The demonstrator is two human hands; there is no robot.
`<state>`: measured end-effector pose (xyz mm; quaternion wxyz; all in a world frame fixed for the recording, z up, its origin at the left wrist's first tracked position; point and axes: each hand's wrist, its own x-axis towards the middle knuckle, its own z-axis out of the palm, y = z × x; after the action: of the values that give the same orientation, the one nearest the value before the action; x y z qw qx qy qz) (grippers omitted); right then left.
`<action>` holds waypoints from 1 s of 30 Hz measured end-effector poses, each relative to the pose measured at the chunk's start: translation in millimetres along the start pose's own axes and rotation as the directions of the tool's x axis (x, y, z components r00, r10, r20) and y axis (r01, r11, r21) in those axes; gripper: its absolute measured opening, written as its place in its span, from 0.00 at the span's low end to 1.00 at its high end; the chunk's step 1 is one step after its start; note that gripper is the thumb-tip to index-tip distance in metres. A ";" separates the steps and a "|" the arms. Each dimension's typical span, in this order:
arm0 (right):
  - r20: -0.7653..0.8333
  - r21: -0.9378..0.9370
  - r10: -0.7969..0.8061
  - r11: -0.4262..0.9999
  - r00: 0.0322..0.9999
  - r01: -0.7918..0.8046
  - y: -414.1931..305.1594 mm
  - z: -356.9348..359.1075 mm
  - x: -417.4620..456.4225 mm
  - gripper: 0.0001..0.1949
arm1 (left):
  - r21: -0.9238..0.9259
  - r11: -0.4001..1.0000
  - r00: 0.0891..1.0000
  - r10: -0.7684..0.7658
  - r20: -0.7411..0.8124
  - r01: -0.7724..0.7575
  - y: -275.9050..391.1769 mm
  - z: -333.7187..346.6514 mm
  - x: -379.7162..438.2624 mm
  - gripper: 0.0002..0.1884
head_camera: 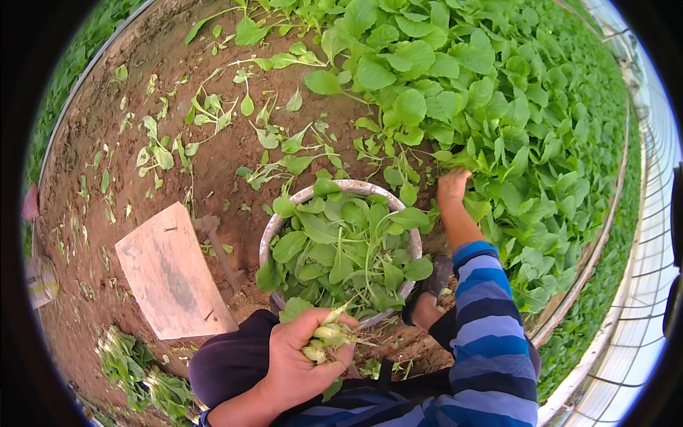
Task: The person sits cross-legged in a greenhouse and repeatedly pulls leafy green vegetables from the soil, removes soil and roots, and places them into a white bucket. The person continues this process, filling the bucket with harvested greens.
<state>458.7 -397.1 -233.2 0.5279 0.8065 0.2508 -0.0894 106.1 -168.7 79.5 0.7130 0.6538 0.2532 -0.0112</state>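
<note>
My left hand (315, 344) is closed around a small bunch of leafy greens (332, 336), pale stems and thin roots pointing up and to the right. It is just in front of the near rim of a round tub (268, 235), which is heaped with loose green leaves and stems (341, 240). My right hand (452, 187) reaches past the tub's right side to the base of the standing leafy greens (480, 123). Leaves cover its fingertips, so whether it grips a stem cannot be told.
A wooden board (173, 275) with nails sits left of the tub. Tied bundles of greens (125, 355) lie at lower left. Scattered plants (213, 112) litter the brown soil (176, 69). A shoe (435, 283) is close to the tub; plastic sheeting (653, 213) curves along the right.
</note>
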 end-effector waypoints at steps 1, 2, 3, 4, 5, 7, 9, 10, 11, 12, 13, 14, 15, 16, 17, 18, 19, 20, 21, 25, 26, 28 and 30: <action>0.031 0.077 0.055 0.995 0.998 -0.057 -1.9 0.1 0.6 0.13 | 0.001 1.000 1.000 0.004 0.005 -0.004 -0.6 0.3 -0.4 0.14; 0.067 0.152 0.107 0.982 0.992 -0.116 -5.0 -0.3 0.8 0.12 | 0.002 1.000 1.000 0.008 0.010 -0.008 -1.4 0.4 -0.9 0.14; 0.104 0.223 0.157 0.959 0.982 -0.177 -6.5 -0.4 1.6 0.12 | 0.001 1.000 1.000 0.013 0.014 -0.013 -2.1 0.7 -1.1 0.14; 0.109 0.263 0.140 0.951 0.984 -0.164 -6.2 0.3 1.9 0.11 | 0.014 1.000 1.000 0.022 0.017 -0.022 -1.8 1.3 -1.1 0.14; 0.113 0.302 0.123 0.941 0.986 -0.152 -5.3 1.3 1.9 0.10 | 0.026 0.999 0.999 0.031 0.019 -0.031 -0.9 1.7 -1.0 0.14; 0.127 0.404 0.091 0.905 0.988 -0.135 -2.6 7.7 2.9 0.09 | 0.043 0.999 0.999 0.024 0.023 -0.025 1.8 3.0 -1.8 0.13; 0.144 0.522 0.059 0.843 0.988 -0.126 2.4 14.8 4.2 0.08 | 0.051 0.999 1.000 -0.006 0.027 0.005 5.9 5.4 -2.7 0.12; 0.121 0.505 0.042 0.857 0.992 -0.098 1.6 17.8 2.9 0.09 | 0.041 0.999 1.000 -0.007 0.019 0.006 6.0 6.9 -2.8 0.11; 0.099 0.488 0.025 0.870 0.995 -0.070 0.3 21.6 -0.5 0.09 | 0.030 1.000 1.000 -0.007 0.012 0.007 5.2 8.4 -2.7 0.11; 0.070 0.468 0.007 0.883 0.998 -0.039 1.6 20.1 -3.8 0.09 | 0.018 1.000 1.000 -0.006 -0.001 0.006 4.5 9.5 -3.0 0.11; 0.078 0.465 0.010 0.884 0.997 -0.045 1.6 18.7 -8.3 0.09 | 0.027 1.000 1.000 0.004 0.000 -0.004 4.2 10.0 -3.4 0.11; 0.087 0.462 0.014 0.885 0.996 -0.053 -0.1 17.3 -14.5 0.09 | 0.036 0.999 1.000 0.013 0.001 -0.013 3.9 10.4 -3.8 0.11; 0.095 0.459 0.017 0.886 0.995 -0.059 -1.6 12.6 -21.5 0.09 | 0.046 0.999 1.000 0.024 0.001 -0.024 2.9 10.1 -4.6 0.11; 0.117 0.486 -0.035 0.873 0.992 -0.027 3.6 8.8 -31.1 0.09 | 0.043 0.999 1.000 0.017 0.000 -0.017 1.9 10.4 -5.5 0.11; 0.051 0.539 -0.039 0.842 0.998 0.006 7.6 5.2 -41.4 0.09 | 0.041 0.999 1.000 0.009 0.000 -0.009 0.8 10.6 -6.8 0.11; -0.017 0.585 -0.034 0.810 0.999 0.038 12.5 5.0 -49.6 0.09 | 0.036 0.999 1.000 0.007 0.002 -0.007 0.7 10.9 -7.6 0.11; -0.084 0.627 -0.025 0.776 0.996 0.073 17.2 4.9 -58.4 0.09 | 0.045 0.999 1.000 0.019 0.001 -0.019 0.2 11.6 -7.9 0.11; -0.176 0.696 -0.057 0.699 0.983 0.165 23.1 5.7 -67.9 0.12 | 0.055 0.998 1.000 0.031 0.000 -0.031 -0.5 12.5 -7.7 0.11; -0.267 0.766 -0.051 0.594 0.962 0.244 35.7 -9.6 -85.6 0.14 | 0.065 0.997 0.999 0.045 -0.007 -0.045 -1.6 13.5 -7.8 0.11; -0.493 0.837 0.029 0.287 0.869 0.465 69.6 -54.2 -120.9 0.11 | 0.085 0.993 0.996 0.084 -0.044 -0.080 -2.5 15.0 -6.3 0.14; -0.556 0.822 0.086 0.205 0.827 0.532 76.4 -67.8 -129.8 0.11 | 0.075 0.991 0.989 0.115 -0.088 -0.109 -8.1 15.3 -4.6 0.12; -0.611 0.788 0.167 0.039 0.774 0.614 88.5 -99.9 -152.8 0.10 | -0.024 0.993 0.981 0.107 -0.160 -0.112 -11.5 15.4 2.9 0.11; -0.640 0.727 0.244 -0.112 0.728 0.677 100.2 -131.9 -179.8 0.10 | -0.047 0.989 0.965 0.128 -0.228 -0.142 -12.5 14.1 10.5 0.10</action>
<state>338.4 -366.3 -22.6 -0.3703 0.8352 0.3997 -0.0742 115.8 -180.5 64.2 0.6990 0.6440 0.2872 0.1190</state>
